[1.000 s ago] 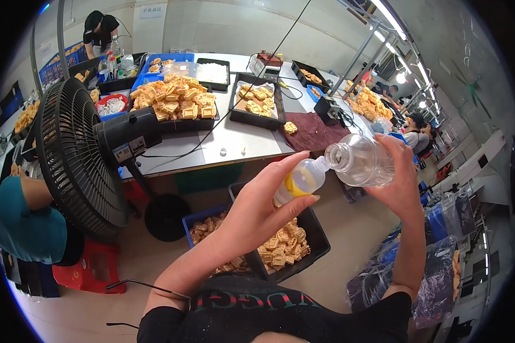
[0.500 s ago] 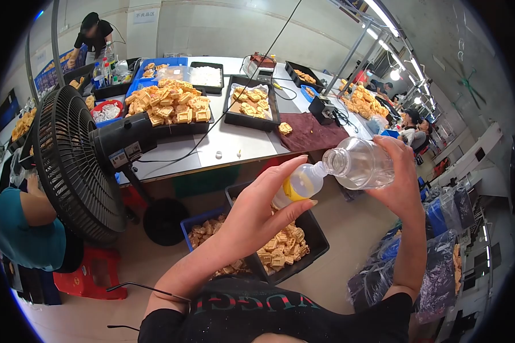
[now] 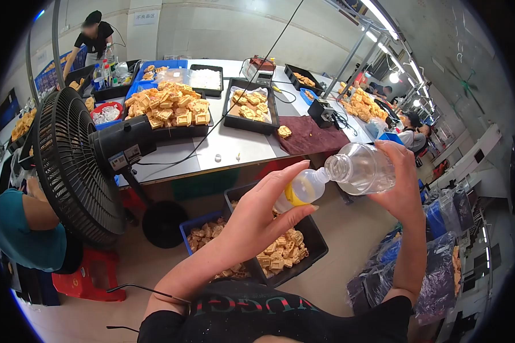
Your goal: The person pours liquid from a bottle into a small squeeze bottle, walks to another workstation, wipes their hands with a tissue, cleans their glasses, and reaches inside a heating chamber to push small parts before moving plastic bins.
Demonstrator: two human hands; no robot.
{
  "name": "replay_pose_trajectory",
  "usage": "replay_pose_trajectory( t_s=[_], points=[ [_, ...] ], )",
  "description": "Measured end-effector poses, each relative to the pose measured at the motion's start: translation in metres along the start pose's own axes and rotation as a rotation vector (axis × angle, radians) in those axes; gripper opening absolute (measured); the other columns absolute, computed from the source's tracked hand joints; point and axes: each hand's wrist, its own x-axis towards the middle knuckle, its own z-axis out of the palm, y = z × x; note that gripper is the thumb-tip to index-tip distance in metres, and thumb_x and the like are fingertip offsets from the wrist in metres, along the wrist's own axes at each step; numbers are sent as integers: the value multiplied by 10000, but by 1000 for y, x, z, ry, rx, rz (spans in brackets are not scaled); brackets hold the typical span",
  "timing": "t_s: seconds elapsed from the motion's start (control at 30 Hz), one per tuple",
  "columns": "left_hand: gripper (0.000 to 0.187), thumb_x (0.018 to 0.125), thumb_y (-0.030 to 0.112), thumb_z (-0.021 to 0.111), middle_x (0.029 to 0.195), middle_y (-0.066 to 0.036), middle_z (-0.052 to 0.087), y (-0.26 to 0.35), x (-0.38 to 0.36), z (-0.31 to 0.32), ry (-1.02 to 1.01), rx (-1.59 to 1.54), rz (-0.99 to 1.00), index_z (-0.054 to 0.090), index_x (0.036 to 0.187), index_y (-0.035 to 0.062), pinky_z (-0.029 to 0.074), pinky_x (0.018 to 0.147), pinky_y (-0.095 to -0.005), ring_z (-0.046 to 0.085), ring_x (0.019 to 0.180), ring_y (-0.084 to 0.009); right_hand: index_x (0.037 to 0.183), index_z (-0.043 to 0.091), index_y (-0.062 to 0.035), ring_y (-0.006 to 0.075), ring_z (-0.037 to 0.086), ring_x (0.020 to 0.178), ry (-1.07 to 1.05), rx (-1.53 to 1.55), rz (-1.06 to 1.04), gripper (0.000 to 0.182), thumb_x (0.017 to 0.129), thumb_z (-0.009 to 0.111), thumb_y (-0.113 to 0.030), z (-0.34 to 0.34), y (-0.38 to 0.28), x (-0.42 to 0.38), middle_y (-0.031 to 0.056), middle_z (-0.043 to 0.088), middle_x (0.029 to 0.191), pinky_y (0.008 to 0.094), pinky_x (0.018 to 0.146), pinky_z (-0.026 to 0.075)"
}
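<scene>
My left hand (image 3: 263, 208) is wrapped round a small translucent bottle (image 3: 304, 187) with a yellow label, its narrow neck pointing right. In my right hand (image 3: 403, 186) is a larger clear bottle (image 3: 365, 168) holding clear liquid, tilted so that its open mouth meets the small bottle's neck. Both bottles are up in front of me, beyond my chest. On the white table (image 3: 234, 171) behind them lie a small white cap (image 3: 217, 158) and a tiny pale piece (image 3: 238, 156). One yellow molded part (image 3: 284, 131) rests by a dark red cloth (image 3: 315, 135).
A black fan (image 3: 77, 166) stands at the left, near a person in teal (image 3: 26, 228) and a red stool (image 3: 91, 277). Trays of yellow parts (image 3: 169, 106) cover the table's back. Below are a black bin (image 3: 320, 246) and plastic-wrapped stacks (image 3: 435, 274). Another person (image 3: 94, 34) leans at the back left.
Both hands and the two bottles have shifted slightly right and down, still mouth to neck. The person at the back left has moved an arm and their head a little.
</scene>
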Motion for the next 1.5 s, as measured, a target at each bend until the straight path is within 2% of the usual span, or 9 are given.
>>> replay_pose_trajectory(
  t_s=[1.5],
  points=[
    [637,857,184,727,1172,-176,594,-4,9,3,-12,-7,19,422,1401,53,480,894,-376,602,1058,-309,1273,515,-95,309,532,1124,-1,-27,35,803,540,843,-109,0,7,1,108,582,1234,413,989,392]
  ],
)
